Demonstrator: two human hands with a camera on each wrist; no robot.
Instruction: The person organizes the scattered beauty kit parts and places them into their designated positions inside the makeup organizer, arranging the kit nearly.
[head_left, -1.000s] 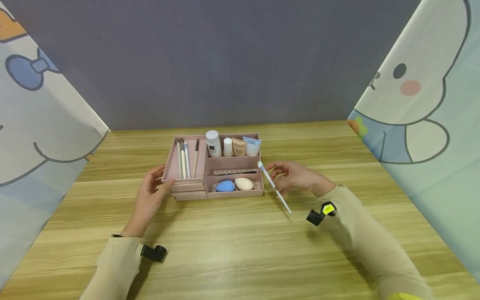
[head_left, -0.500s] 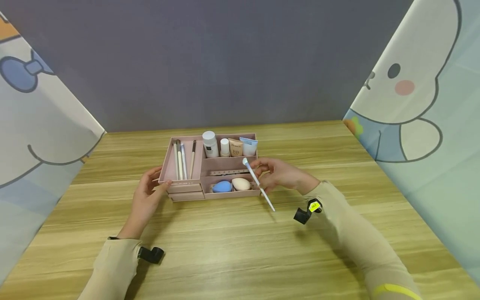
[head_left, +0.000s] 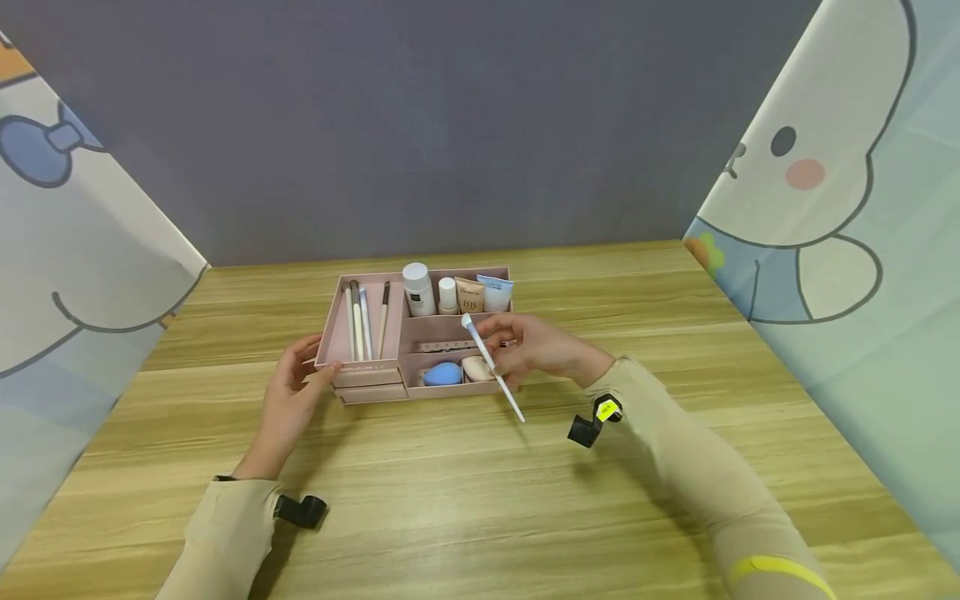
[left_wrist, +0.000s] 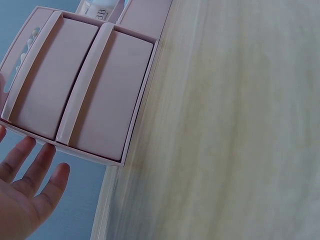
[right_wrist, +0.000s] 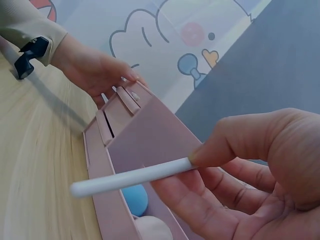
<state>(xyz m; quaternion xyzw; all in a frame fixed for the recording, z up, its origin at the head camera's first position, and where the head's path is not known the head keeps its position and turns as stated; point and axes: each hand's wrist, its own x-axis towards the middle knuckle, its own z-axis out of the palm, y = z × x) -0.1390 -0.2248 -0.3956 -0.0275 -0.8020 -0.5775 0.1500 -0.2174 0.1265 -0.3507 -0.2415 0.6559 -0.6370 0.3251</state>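
Observation:
A pink makeup organizer (head_left: 367,377) stands on the table. My left hand (head_left: 291,398) holds its left front corner, the thumb at the top front edge and the fingers along the side. In the left wrist view, the fingertips meet the organizer's side below two drawers (left_wrist: 107,95). My right hand (head_left: 536,348) pinches a white-handled makeup brush (head_left: 491,362) between thumb and fingers, above the organizer's right part. The brush slants, its pale head up and left, its handle end toward the front. Several brushes (head_left: 358,321) lie in the organizer's left tray.
In the back compartment stand a white bottle (head_left: 418,292), a small white-capped bottle (head_left: 447,293), a BB tube (head_left: 470,295) and a pale blue tube (head_left: 496,295). A blue sponge (head_left: 443,374) and a cream sponge (head_left: 476,368), partly hidden, sit in front. A grey wall (head_left: 450,133) rises behind.
My right hand has carried the brush leftward, from beside the organizer to over its right part. The left hand keeps its place at the organizer's corner; the whole view has shifted slightly.

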